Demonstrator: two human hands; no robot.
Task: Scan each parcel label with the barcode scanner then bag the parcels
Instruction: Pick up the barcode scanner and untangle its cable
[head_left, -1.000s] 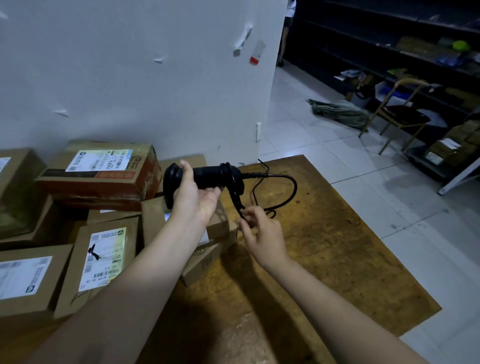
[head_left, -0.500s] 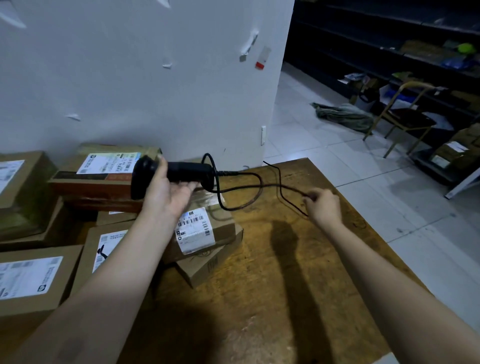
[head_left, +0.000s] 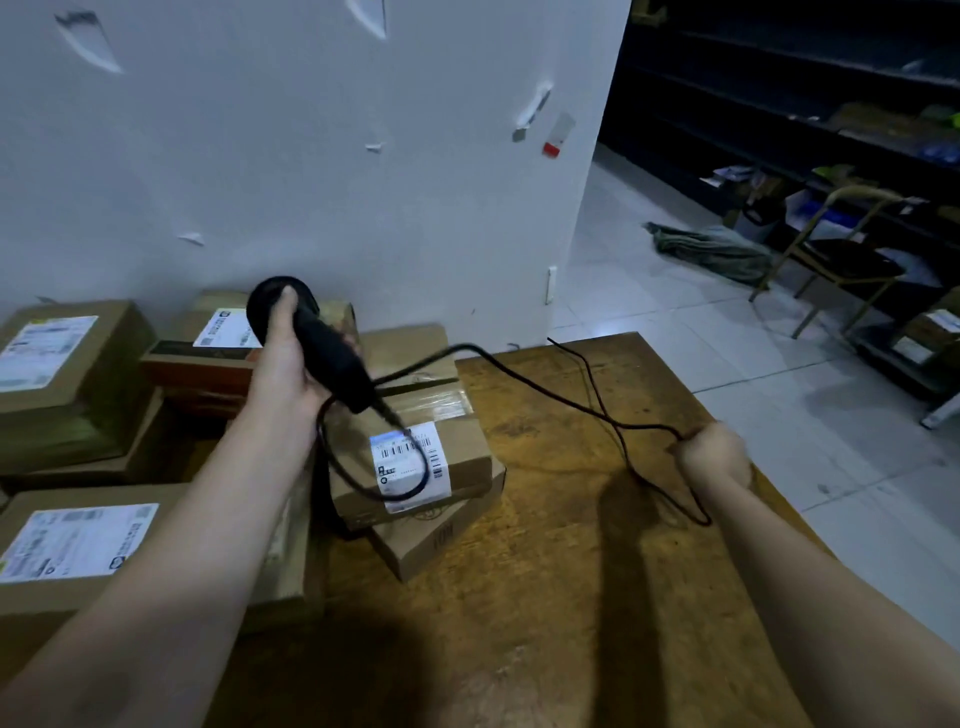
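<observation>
Two hazards noted: my left grip (head_left: 283, 366) clasps the barcode scanner (head_left: 332, 358) above the parcels (head_left: 467, 457), my right grip (head_left: 714, 457) fists round its cable (head_left: 519, 374), whose slack loop could, I judge, snag a parcel corner or jerk the scanner aside

Dim, cool indoor light seen through a wide-angle lens.
The white wall (head_left: 311, 156) and tiled floor (head_left: 675, 322) catch most light; the shelves (head_left: 779, 104) at right sink near black. Two dark shadows lie across the table (head_left: 545, 571). The right hand (head_left: 714, 454) is motion-smeared, and straight edges bow toward the borders.
</observation>
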